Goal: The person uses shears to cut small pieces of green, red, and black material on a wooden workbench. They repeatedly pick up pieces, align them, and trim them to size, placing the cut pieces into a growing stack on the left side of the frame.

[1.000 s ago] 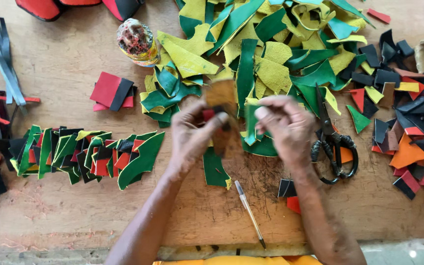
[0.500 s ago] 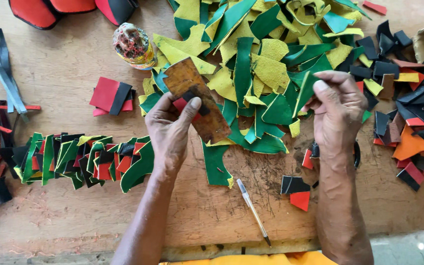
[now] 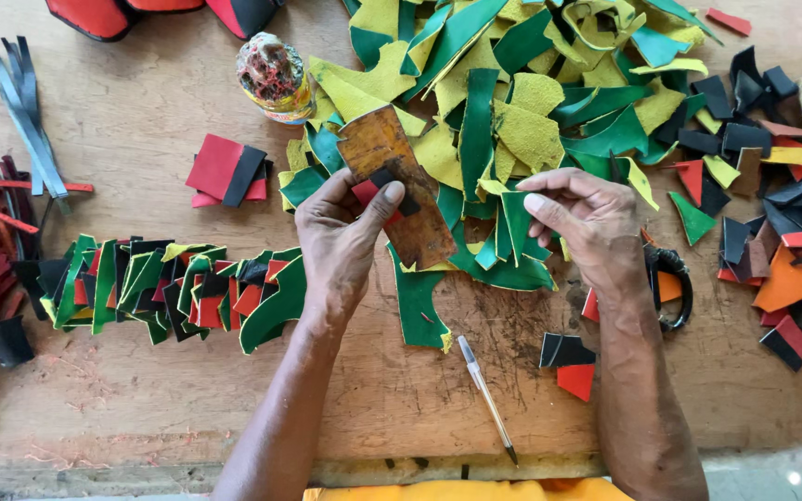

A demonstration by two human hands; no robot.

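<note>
**Holding a brown template over the scrap pile**

Gripping a worn brown template (image 3: 392, 186), the left hand (image 3: 345, 237) pinches it between thumb and fingers above the wooden table (image 3: 141, 121). A small black piece (image 3: 389, 181) and a red piece (image 3: 366, 193) are pressed against its face under the thumb. The template's long axis runs diagonally, its upper end pointing up and left toward the glue pot (image 3: 274, 76) and its lower end down and right. The right hand (image 3: 591, 223) is loosely curled, its fingertips pinching a green scrap (image 3: 515, 218) at the edge of the green and yellow heap (image 3: 512, 93).

The glue pot, a small round jar with a yellow band and a crusted top, stands upright at the heap's left edge. A row of overlapped green, black and red pieces (image 3: 169, 288) lies left of the left wrist. A pen (image 3: 486, 399) lies near the table's front edge between the forearms.
</note>
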